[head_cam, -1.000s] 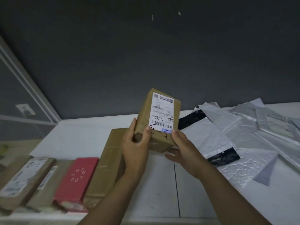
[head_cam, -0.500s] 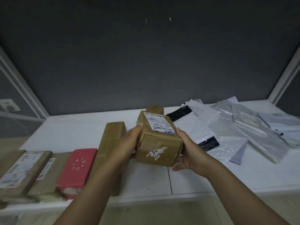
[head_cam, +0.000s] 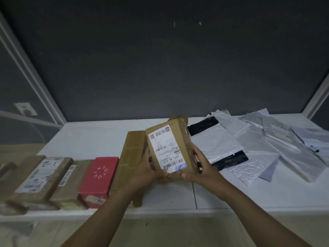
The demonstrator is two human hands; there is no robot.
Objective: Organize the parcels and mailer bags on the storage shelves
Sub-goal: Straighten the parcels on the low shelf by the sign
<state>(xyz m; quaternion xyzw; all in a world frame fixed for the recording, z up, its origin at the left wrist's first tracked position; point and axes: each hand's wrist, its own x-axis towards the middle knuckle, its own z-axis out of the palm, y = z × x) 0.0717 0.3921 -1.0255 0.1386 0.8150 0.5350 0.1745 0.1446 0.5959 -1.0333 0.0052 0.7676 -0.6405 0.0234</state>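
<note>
I hold a brown cardboard parcel [head_cam: 179,139] with a white shipping label above the white shelf [head_cam: 92,136], its label face turned towards me. My left hand [head_cam: 146,170] grips its left and lower edge. My right hand [head_cam: 201,168] grips its right side and bottom corner. A row of parcels lies on the shelf to the left: a long brown box [head_cam: 129,157] right beside my left hand, a red box [head_cam: 99,177], and two labelled brown parcels [head_cam: 41,175]. Grey and white mailer bags [head_cam: 258,143] lie piled on the right.
A dark back wall [head_cam: 160,68] closes the shelf bay, with white frame posts at left [head_cam: 32,73] and right [head_cam: 316,97]. A wall socket [head_cam: 25,108] shows behind the left panel. The shelf's front edge [head_cam: 195,213] runs below my wrists.
I have tipped the parcel up, so its label face shows to me instead of its end face. Both hands have kept hold of it and shifted slightly along its edges.
</note>
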